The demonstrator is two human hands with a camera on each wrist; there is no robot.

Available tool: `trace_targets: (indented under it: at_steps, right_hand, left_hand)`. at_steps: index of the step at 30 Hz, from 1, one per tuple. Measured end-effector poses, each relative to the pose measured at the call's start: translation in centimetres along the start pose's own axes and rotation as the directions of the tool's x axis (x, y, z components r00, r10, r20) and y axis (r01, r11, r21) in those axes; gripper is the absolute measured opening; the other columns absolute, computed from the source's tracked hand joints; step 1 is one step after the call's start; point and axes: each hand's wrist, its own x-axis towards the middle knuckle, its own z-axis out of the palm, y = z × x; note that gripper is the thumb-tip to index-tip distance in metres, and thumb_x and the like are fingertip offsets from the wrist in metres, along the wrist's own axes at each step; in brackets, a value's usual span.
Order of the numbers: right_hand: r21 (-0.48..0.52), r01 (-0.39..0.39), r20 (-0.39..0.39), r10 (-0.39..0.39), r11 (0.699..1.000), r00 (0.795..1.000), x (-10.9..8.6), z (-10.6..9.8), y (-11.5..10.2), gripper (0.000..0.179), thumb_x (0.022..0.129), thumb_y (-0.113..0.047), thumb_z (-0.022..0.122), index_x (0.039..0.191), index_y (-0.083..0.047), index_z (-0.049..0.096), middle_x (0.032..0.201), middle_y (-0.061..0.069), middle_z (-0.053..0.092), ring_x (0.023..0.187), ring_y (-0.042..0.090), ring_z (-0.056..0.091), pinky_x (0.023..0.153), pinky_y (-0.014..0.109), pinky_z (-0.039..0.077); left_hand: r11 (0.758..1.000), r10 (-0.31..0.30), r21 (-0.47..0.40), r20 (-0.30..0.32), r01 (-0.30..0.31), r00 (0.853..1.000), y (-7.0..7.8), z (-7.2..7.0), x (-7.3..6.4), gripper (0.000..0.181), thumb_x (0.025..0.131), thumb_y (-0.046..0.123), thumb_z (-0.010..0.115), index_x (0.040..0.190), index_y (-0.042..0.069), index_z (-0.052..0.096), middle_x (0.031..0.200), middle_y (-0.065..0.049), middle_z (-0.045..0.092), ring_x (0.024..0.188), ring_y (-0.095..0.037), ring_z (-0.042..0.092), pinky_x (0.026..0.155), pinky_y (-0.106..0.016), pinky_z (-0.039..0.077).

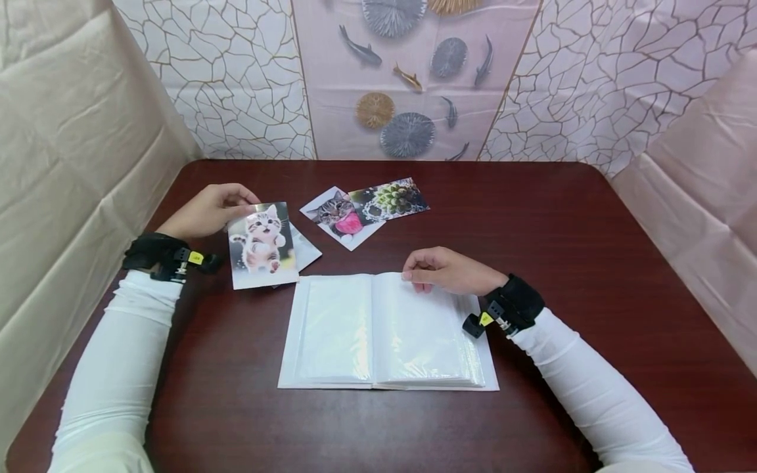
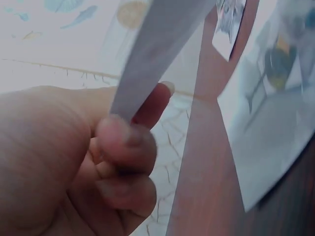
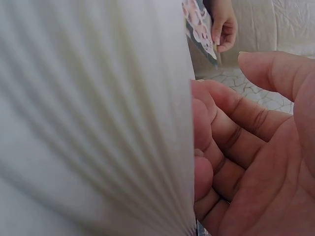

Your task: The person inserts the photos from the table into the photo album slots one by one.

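In the head view my left hand (image 1: pixel 211 209) pinches a photo of a kitten (image 1: pixel 263 244) at its upper left corner, holding it tilted above the table. Seen from the left wrist, the photo (image 2: pixel 152 54) stands nearly edge-on, with thumb and fingers at its corner. A white photo album (image 1: pixel 334 328) lies spread out, its two facing pages showing blank plastic sleeves. At the top edge of the right page is my right hand (image 1: pixel 446 270), fingers loosely bent. From the right wrist, those fingers (image 3: pixel 202 172) lie right by the fanned page edges (image 3: pixel 98 123), the thumb apart.
Another photo (image 1: pixel 304 248) lies partly under the held one. Farther back, a photo of a cat with a pink heart (image 1: pixel 343 217) overlaps a photo of a succulent plant (image 1: pixel 390 199). The dark red-brown table (image 1: pixel 562 230) meets cloth-draped walls (image 1: pixel 219 79) on three sides.
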Motion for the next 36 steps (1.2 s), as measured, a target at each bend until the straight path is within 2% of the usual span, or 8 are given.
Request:
trace_targets:
  at_steps: [4, 10, 18, 27, 32, 36]
  right_hand:
    - [0.0, 0.002, 0.001, -0.002, 1.0, 1.0, 0.1, 0.1, -0.3, 0.015, 0.104, -0.018, 0.058, 0.11, -0.007, 0.066, 0.084, 0.009, 0.06, 0.08, 0.024, 0.057, 0.076, 0.029, 0.047]
    - [-0.009, 0.009, 0.011, -0.009, 1.0, 1.0, 0.5, 0.2, -0.6, 0.016, 0.105, -0.018, 0.057, 0.111, -0.007, 0.066, 0.087, 0.01, 0.062, 0.08, 0.025, 0.058, 0.076, 0.03, 0.048]
    - [-0.032, 0.073, 0.032, -0.072, 0.997, 0.997, 1.5, 0.3, -1.3, 0.017, 0.105, -0.018, 0.057, 0.113, -0.006, 0.066, 0.089, 0.009, 0.065, 0.081, 0.024, 0.06, 0.077, 0.03, 0.049]
    - [-0.071, 0.095, 0.013, -0.094, 0.993, 0.995, 1.9, 0.3, -2.5, 0.019, 0.105, -0.018, 0.057, 0.115, -0.005, 0.066, 0.09, 0.009, 0.067, 0.082, 0.023, 0.063, 0.078, 0.031, 0.053]
    - [-0.072, 0.097, -0.012, -0.098, 0.993, 0.995, 2.2, 0.4, -3.1, 0.026, 0.104, -0.02, 0.058, 0.122, -0.001, 0.062, 0.091, 0.009, 0.068, 0.081, 0.021, 0.063, 0.079, 0.033, 0.054]
    - [-0.061, 0.092, -0.03, -0.094, 0.994, 0.995, 2.6, 0.6, -3.9, 0.035, 0.105, -0.021, 0.058, 0.132, 0.0, 0.054, 0.092, 0.014, 0.068, 0.08, 0.023, 0.063, 0.081, 0.04, 0.053]
  left_hand:
    - [0.999, -0.002, -0.047, 0.007, 0.003, 1.0, 1.4, 0.4, 0.1, 0.021, 0.102, 0.015, 0.062, 0.121, 0.009, 0.066, 0.1, -0.015, 0.067, 0.063, -0.025, 0.055, 0.052, -0.029, 0.047]
    - [0.996, 0.037, -0.078, 0.027, -0.035, 0.999, 3.6, 0.9, -0.1, 0.02, 0.101, 0.015, 0.062, 0.12, 0.012, 0.067, 0.099, -0.012, 0.067, 0.059, -0.03, 0.053, 0.051, -0.029, 0.046]
    - [0.99, 0.094, -0.111, 0.057, -0.087, 0.994, 5.7, 1.4, -0.3, 0.021, 0.101, 0.012, 0.062, 0.122, 0.012, 0.066, 0.103, -0.012, 0.069, 0.063, -0.026, 0.056, 0.056, -0.033, 0.052]
    - [0.983, 0.179, -0.054, 0.08, -0.175, 0.981, 8.2, 1.9, -0.8, 0.023, 0.102, 0.014, 0.061, 0.124, 0.017, 0.068, 0.109, -0.008, 0.071, 0.074, -0.023, 0.06, 0.062, -0.028, 0.053]
    - [0.979, 0.202, -0.043, 0.086, -0.199, 0.976, 9.4, 2.2, -1.2, 0.026, 0.101, 0.013, 0.062, 0.125, 0.019, 0.069, 0.11, -0.005, 0.071, 0.076, -0.022, 0.06, 0.065, -0.027, 0.052]
    - [0.979, 0.203, -0.046, 0.093, -0.2, 0.975, 10.1, 2.4, -1.4, 0.027, 0.102, 0.013, 0.061, 0.127, 0.019, 0.068, 0.108, -0.006, 0.07, 0.071, -0.022, 0.059, 0.063, -0.027, 0.051]
